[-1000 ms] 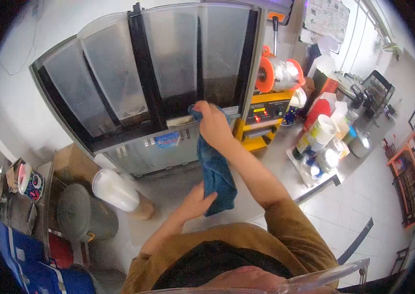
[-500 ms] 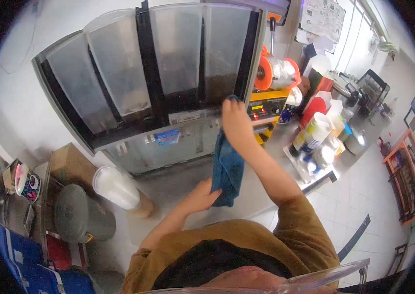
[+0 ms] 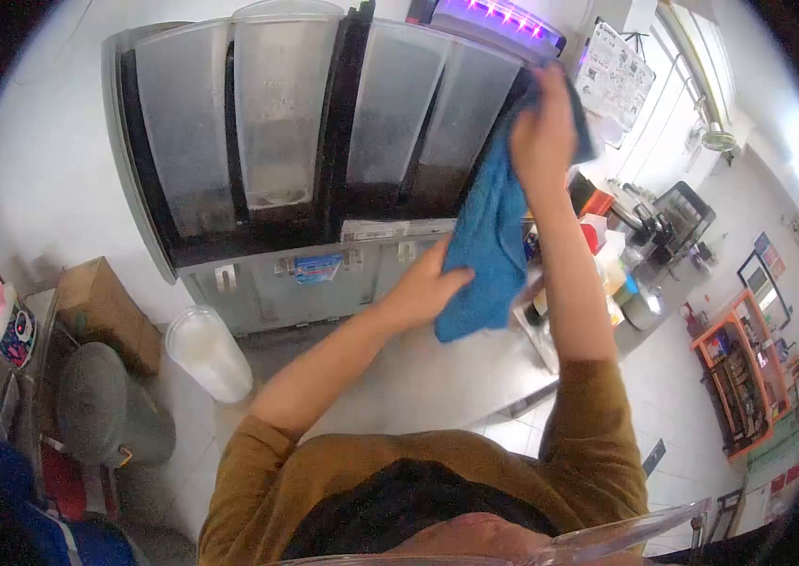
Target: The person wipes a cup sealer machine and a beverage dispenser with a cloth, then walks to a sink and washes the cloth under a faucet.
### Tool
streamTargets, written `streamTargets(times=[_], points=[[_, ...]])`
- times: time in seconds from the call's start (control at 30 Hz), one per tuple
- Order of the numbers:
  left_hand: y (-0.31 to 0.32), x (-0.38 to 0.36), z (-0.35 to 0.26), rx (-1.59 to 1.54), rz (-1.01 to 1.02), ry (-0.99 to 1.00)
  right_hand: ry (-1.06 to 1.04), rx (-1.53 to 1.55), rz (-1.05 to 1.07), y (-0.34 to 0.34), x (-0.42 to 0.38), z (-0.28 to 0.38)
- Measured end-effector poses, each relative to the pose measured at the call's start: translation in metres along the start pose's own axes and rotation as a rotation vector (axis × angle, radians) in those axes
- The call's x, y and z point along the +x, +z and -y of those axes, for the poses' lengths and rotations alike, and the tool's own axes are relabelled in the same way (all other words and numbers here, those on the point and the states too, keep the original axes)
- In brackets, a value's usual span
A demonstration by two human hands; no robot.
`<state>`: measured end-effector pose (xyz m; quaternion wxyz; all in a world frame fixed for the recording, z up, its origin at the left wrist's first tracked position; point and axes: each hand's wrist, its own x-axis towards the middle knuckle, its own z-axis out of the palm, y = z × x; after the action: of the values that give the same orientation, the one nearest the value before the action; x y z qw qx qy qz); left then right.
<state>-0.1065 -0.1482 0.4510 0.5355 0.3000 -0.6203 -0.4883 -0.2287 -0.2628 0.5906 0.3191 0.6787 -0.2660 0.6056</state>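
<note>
A blue cloth [image 3: 489,250] hangs stretched between my two hands, in front of the right side of a dispenser with tall translucent bins [image 3: 281,118]. My right hand [image 3: 547,137] is raised and closed on the cloth's upper end, near the machine with purple lights [image 3: 498,21]. Lower down, my left hand [image 3: 428,288] grips the cloth's lower left edge, its thumb lying over the fabric. Part of the counter items to the right is hidden behind the cloth and my right forearm.
A clear container with white contents [image 3: 210,354] stands at the left of the steel counter [image 3: 361,377]. Further left are a lidded grey bin [image 3: 102,406] and a cardboard box [image 3: 107,311]. An orange rack [image 3: 739,373] stands at the far right.
Both hands have moved up, the right one furthest, towards the top right of the dispenser. The cloth has risen with them and looks more spread out. The view has shifted.
</note>
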Motion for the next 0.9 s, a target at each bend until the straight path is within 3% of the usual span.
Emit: streamTargets(times=[0.07, 0.2, 0.27, 0.37, 0.47, 0.57, 0.7, 0.83, 0.9], points=[[0.001, 0.009, 0.001, -0.099, 0.026, -0.088, -0.350, -0.382, 0.175, 0.038, -0.014, -0.024], [0.001, 0.006, 0.043, -0.065, 0.141, -0.085, -0.531, -0.911, 0.549, 0.030, -0.066, -0.009], [0.004, -0.005, 0.085, 0.152, 0.184, -0.108, -0.614, -1.134, 0.835, 0.021, -0.100, 0.008], [0.004, -0.035, 0.078, 0.325, 0.288, -0.188, 0.279, 0.108, 0.552, 0.042, -0.175, -0.005], [-0.004, -0.060, 0.094, 0.281, 0.327, -0.178, -0.001, -0.005, 0.703, 0.046, -0.212, -0.022], [-0.014, -0.080, 0.093, 0.273, 0.243, -0.179, 0.069, 0.188, 0.549, 0.041, -0.209, -0.002], [-0.022, -0.102, 0.109, 0.334, 0.069, -0.229, 0.332, 0.361, 0.228, 0.044, -0.224, 0.068], [-0.036, -0.130, 0.130, 0.525, -0.100, -0.398, 0.395, 0.482, 0.324, 0.058, -0.271, 0.100], [-0.045, -0.145, 0.126, 0.494, -0.071, -0.450, 0.429, 0.599, 0.369, 0.053, -0.287, 0.107]])
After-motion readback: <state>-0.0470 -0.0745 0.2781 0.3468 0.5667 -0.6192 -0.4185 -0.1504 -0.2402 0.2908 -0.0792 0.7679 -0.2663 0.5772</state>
